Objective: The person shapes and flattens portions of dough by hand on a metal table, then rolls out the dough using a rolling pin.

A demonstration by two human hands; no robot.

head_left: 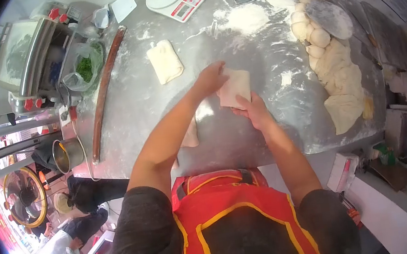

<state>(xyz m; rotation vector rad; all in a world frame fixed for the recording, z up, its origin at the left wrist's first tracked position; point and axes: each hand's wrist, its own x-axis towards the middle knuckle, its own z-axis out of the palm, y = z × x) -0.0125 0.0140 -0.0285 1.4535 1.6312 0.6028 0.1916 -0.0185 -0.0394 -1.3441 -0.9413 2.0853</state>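
Left hand and right hand holding pale dough, floured table below

The dough sheet looks matt, the tabletop glossy metal, the long rod smooth wood.

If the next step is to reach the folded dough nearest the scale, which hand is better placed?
Probably the left hand: it is nearer the folded dough, on its own side, while the right hand is farther off, gripping the pale dough sheet.
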